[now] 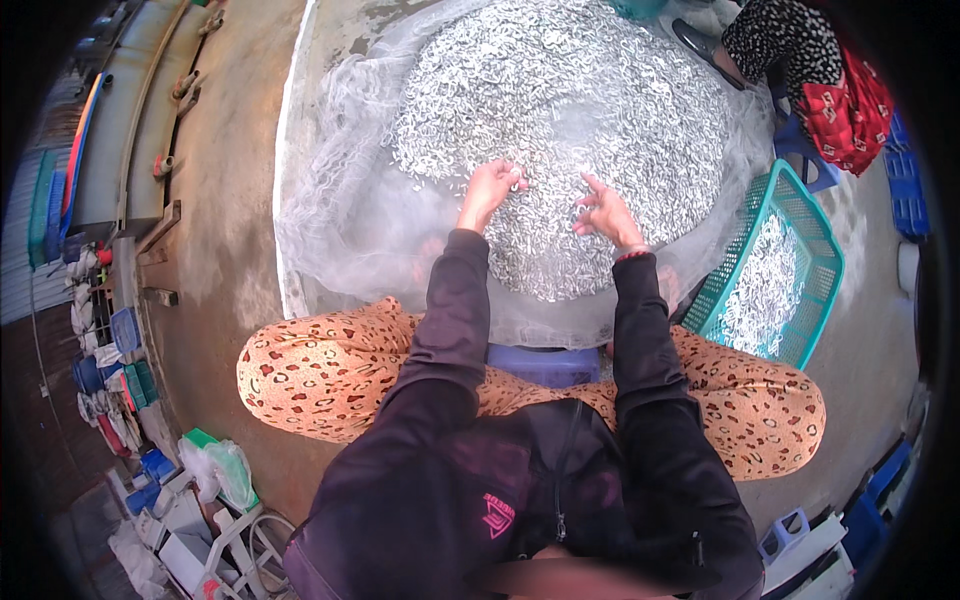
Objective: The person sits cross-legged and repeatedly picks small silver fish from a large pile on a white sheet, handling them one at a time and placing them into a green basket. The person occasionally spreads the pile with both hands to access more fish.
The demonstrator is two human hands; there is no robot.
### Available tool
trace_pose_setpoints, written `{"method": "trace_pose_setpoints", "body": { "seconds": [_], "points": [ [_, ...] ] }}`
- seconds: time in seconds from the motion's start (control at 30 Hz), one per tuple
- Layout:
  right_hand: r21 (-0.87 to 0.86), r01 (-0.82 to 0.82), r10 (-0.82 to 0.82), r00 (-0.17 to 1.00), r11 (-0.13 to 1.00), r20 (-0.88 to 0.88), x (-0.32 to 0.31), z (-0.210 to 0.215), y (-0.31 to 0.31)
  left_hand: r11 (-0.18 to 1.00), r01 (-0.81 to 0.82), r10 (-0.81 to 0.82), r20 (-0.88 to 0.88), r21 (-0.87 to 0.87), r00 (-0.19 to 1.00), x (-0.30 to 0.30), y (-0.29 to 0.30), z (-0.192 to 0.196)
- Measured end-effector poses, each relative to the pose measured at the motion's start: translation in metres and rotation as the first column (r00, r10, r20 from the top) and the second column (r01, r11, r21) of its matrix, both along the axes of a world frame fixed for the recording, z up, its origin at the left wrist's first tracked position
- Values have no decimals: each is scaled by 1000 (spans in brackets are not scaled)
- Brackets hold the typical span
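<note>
A broad heap of small, curled silvery-white pieces that look like little fish (640, 130) lies on a pale mesh net (335, 200) in front of me. My left hand (490, 192) is over the near left part of the heap, with thumb and fingers bent together; what they hold, if anything, is too small to make out. To its right, my right hand (608, 214) hovers just above the heap, index finger stretched out and fingers apart. A red band shows at my right wrist.
A green plastic basket (835, 265) with more of the silvery pieces stands to my right. At the far right another person's patterned leg and sandal (708, 50) reach the net's edge. A blue stool (545, 366) is between my legs. Pipes and clutter line the left wall.
</note>
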State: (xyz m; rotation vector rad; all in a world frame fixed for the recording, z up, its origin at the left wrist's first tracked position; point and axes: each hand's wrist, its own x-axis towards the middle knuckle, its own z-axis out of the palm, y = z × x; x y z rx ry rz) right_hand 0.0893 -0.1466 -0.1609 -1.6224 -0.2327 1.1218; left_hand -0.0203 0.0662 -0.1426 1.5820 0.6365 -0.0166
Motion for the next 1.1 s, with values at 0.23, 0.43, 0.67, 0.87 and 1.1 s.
{"method": "trace_pose_setpoints", "body": {
  "seconds": [0.23, 0.43, 0.67, 0.87, 1.1],
  "points": [
    [-239, -156, 260, 826, 958, 500, -6, -47, 1, 898, -167, 156, -61, -406, 986, -11, 3, -22],
    [-152, 84, 90, 501, 985, 861, -37, -80, 2, 565, 211, -46, -225, 797, 973, -19, -19, -80],
    [-72, 230, -111, 689, 971, 716, -12, -57, 14, 837, 113, -164, 49, 535, 985, 4, -9, -81],
    [211, 410, -430, 901, 887, 61, 4, -3, 24, 998, 21, -18, 36, -66, 999, 17, -7, -8],
    [331, -225, -39, 773, 916, 634, 16, -32, -17, 379, 51, 535, 264, -924, 803, 0, 1, 11]
  ]
}}
